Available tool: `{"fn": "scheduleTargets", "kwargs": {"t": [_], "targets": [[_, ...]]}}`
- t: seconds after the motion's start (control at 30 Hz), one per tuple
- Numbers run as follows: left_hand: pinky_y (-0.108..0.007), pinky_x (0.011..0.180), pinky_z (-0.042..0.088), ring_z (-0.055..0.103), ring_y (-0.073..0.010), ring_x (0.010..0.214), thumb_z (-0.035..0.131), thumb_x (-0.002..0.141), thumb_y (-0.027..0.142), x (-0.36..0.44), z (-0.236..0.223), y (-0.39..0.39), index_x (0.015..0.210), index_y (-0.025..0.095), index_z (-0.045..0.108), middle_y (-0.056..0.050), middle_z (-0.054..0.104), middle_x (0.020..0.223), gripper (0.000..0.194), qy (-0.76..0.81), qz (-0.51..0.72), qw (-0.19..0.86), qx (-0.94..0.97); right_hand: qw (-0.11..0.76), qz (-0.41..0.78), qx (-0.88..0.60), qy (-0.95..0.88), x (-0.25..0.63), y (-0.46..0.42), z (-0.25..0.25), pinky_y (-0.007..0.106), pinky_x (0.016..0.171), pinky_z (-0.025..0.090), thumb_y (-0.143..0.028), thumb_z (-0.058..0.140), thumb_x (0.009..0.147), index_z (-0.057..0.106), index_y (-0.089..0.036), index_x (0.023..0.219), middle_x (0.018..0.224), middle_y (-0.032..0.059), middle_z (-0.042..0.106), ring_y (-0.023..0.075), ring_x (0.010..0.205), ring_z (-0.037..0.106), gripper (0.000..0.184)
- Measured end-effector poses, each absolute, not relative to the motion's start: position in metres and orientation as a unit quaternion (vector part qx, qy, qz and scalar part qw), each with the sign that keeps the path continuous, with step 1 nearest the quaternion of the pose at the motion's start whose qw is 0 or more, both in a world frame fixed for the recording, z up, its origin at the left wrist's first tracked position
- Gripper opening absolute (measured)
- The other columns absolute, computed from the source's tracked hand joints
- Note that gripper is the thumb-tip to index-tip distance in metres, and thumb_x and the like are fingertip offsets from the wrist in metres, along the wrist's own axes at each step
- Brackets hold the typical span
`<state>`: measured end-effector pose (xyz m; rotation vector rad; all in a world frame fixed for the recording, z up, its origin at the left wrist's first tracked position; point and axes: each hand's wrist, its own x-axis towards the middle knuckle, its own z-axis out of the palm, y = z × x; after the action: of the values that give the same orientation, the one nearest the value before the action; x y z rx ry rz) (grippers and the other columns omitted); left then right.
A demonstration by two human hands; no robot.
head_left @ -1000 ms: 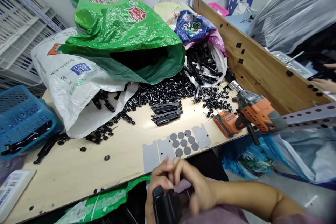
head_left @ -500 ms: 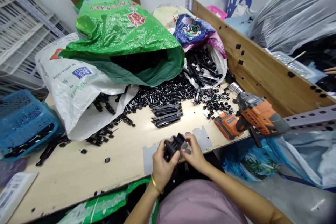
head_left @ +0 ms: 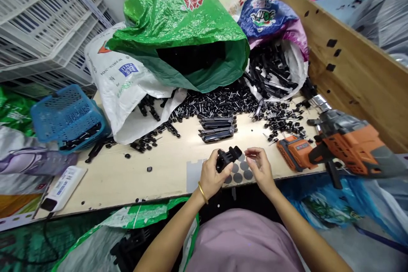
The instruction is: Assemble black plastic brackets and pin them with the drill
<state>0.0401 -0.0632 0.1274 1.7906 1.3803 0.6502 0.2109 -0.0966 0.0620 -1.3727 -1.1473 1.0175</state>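
Over the table's front edge, my left hand (head_left: 214, 175) is closed around a black plastic clamp-like part (head_left: 228, 158), whose rounded end points right. My right hand (head_left: 260, 172) is just to the right, apart from the part. Its fingers are bent and spread from the thumb, with nothing visible between them. Below both hands lies a grey sheet with round dark pads (head_left: 237, 177), partly covered by them. Behind them, several long black plastic pieces (head_left: 218, 132) lie stacked side by side.
An orange cordless power tool (head_left: 347, 142) lies at the right. Small black screw-like parts (head_left: 219, 100) are heaped along the back, before the green sack (head_left: 178, 25), white sack (head_left: 117, 106) and blue-purple sack (head_left: 274, 17). A blue basket (head_left: 68, 114) stands left, near a white box (head_left: 65, 187).
My right hand has moved off the black part and opened, uncovering round pads on the sheet. My left hand still holds the part. The camera view has shifted left and down.
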Motion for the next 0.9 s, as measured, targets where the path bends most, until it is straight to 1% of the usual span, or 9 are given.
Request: {"fn": "scheduleTargets", "kwargs": {"t": [0.1,0.2,0.3,0.37,0.43,0.5,0.63,0.73,0.9], "targets": [[-0.021,0.057,0.041,0.053,-0.0110,0.059,0.050,0.084,0.044,0.039,0.127,-0.064,0.091,0.019,0.049,0.003,0.058,0.069,0.026,0.537,0.260,0.363,0.716,0.477,0.442,-0.525,-0.549,0.207,-0.093,0.079,0.036,0.085,0.047,-0.032,0.051,0.088,0.046,-0.024,0.114,0.107,0.0067,0.056,0.0182,0.095,0.057,0.028],[-0.021,0.053,0.040,0.053,-0.0113,0.054,0.053,0.081,0.048,0.028,0.119,-0.058,0.100,0.018,0.049,0.003,0.057,0.066,0.035,0.533,0.233,0.276,0.765,0.439,0.400,-0.531,-0.604,0.215,-0.093,0.079,0.038,0.087,0.046,-0.030,0.054,0.086,0.047,-0.024,0.115,0.107,0.0068,0.056,0.0195,0.098,0.055,0.031],[-0.024,0.054,0.040,0.058,-0.0167,0.057,0.056,0.078,0.053,0.017,0.106,-0.045,0.109,0.015,0.050,-0.002,0.061,0.065,0.050,0.522,0.178,0.149,0.821,0.442,0.353,-0.584,-0.582,0.234,-0.094,0.066,0.040,0.089,0.044,-0.031,0.056,0.085,0.049,-0.023,0.113,0.106,0.0076,0.057,0.0208,0.098,0.055,0.030],[-0.025,0.055,0.040,0.061,-0.0195,0.060,0.056,0.078,0.054,0.017,0.100,-0.039,0.110,0.014,0.051,-0.004,0.062,0.065,0.052,0.513,0.153,0.116,0.836,0.463,0.377,-0.603,-0.529,0.245,-0.096,0.058,0.040,0.087,0.046,-0.034,0.054,0.086,0.050,-0.023,0.112,0.105,0.0077,0.058,0.0206,0.097,0.056,0.028],[-0.025,0.056,0.041,0.061,-0.0185,0.060,0.054,0.080,0.052,0.026,0.099,-0.037,0.112,0.016,0.049,-0.003,0.063,0.069,0.049,0.520,0.158,0.149,0.826,0.488,0.436,-0.588,-0.476,0.246,-0.098,0.055,0.038,0.084,0.049,-0.037,0.052,0.087,0.048,-0.023,0.114,0.105,0.0079,0.059,0.0204,0.097,0.058,0.030],[-0.023,0.057,0.041,0.059,-0.0153,0.060,0.051,0.082,0.049,0.040,0.103,-0.039,0.111,0.019,0.047,-0.001,0.063,0.074,0.042,0.531,0.190,0.221,0.795,0.504,0.491,-0.553,-0.447,0.238,-0.097,0.059,0.036,0.082,0.050,-0.039,0.050,0.088,0.045,-0.024,0.118,0.108,0.0079,0.058,0.0204,0.100,0.058,0.034],[-0.020,0.053,0.038,0.052,-0.0108,0.054,0.053,0.082,0.046,0.066,0.113,-0.049,0.094,0.021,0.047,0.004,0.056,0.068,0.028,0.531,0.241,0.321,0.746,0.520,0.509,-0.509,-0.460,0.218,-0.092,0.072,0.034,0.085,0.049,-0.039,0.052,0.087,0.047,-0.025,0.117,0.109,0.0060,0.058,0.0191,0.100,0.057,0.033],[-0.020,0.052,0.037,0.049,-0.0103,0.052,0.056,0.079,0.044,0.072,0.116,-0.053,0.089,0.021,0.045,0.005,0.052,0.063,0.027,0.528,0.243,0.331,0.743,0.525,0.498,-0.505,-0.471,0.215,-0.088,0.074,0.033,0.085,0.049,-0.039,0.053,0.086,0.049,-0.025,0.115,0.106,0.0047,0.058,0.0185,0.098,0.058,0.032],[-0.021,0.052,0.040,0.055,-0.0128,0.054,0.057,0.077,0.046,0.066,0.115,-0.053,0.099,0.021,0.047,0.003,0.057,0.066,0.035,0.538,0.208,0.288,0.764,0.523,0.500,-0.527,-0.446,0.222,-0.092,0.062,0.033,0.082,0.050,-0.040,0.053,0.086,0.050,-0.025,0.113,0.104,0.0050,0.059,0.0189,0.097,0.058,0.032]]}}
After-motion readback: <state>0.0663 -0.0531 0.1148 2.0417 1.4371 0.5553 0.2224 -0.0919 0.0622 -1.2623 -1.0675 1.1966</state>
